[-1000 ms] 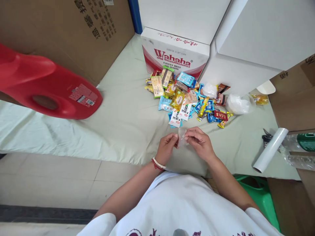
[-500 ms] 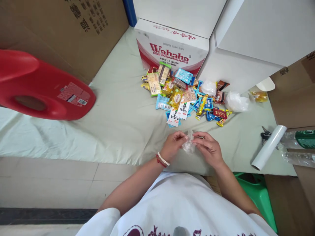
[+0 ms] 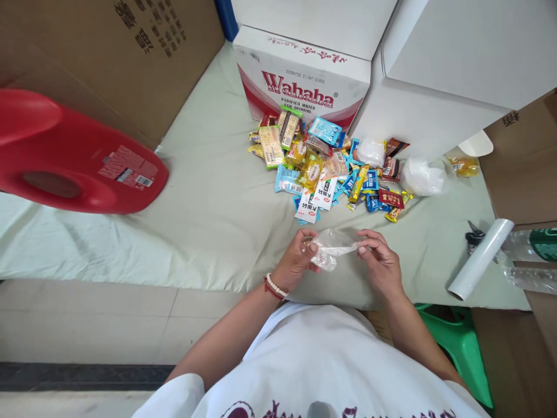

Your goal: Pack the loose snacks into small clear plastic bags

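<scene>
The fingers of the left hand pinch one bunched end of a clear bag and those of the right hand grip its opposite end, probably to spread the thin film. The bag is over the worktop, between the snacks and the front edge; the heap lies against the carton, perhaps using it as a backstop. Sideways room runs left toward the red jug; rightward it ends sooner, at the roll by the scissors, near the right edge
</scene>
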### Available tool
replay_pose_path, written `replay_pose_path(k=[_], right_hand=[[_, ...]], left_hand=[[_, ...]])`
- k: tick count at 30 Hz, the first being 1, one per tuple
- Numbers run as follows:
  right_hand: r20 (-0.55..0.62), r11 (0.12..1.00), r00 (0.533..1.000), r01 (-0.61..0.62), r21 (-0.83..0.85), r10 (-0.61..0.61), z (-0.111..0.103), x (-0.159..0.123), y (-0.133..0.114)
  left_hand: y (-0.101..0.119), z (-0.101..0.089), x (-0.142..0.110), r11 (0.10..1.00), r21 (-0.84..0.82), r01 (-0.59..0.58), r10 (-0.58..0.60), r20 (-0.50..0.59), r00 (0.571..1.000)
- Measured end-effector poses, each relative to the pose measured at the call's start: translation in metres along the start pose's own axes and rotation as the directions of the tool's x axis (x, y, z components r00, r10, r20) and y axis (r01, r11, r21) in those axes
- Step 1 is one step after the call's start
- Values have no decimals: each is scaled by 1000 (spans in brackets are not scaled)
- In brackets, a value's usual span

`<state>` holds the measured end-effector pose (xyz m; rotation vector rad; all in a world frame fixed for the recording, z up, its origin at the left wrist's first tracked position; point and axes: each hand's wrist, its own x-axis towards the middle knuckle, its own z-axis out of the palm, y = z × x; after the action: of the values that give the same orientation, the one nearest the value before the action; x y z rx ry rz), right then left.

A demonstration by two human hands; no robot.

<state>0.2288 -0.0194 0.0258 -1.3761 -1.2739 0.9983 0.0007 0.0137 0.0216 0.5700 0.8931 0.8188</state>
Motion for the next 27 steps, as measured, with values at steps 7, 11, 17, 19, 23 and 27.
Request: replay_pose_path(k=[7,11,17,19,23,27], right_hand=[[-141,994,984,-105,36,109,0,4,-17],[-296,978,942,-109,176,158,-10,12,-18],[-245,916,912,-245,318,329,-13,20,-24],[-127,872,905,-340,352,405,-7,21,-27],[87,827,887,-455,330,453,14,24,-37],[37,912,941,-336,234,337,25,30,-49]], left_hand=[[3,1,-3,998,53,35,-37,40,999],[8,-23,-18,980,190,66,-77,54,996],[27,-68,-45,715,697,-45,-41,107,993],[39,-65,-47,614,773,-160,158,78,984],[49,-27,-33,718,597,-358,352,132,926],[37,8,-4,869,409,-280,251,125,960]])
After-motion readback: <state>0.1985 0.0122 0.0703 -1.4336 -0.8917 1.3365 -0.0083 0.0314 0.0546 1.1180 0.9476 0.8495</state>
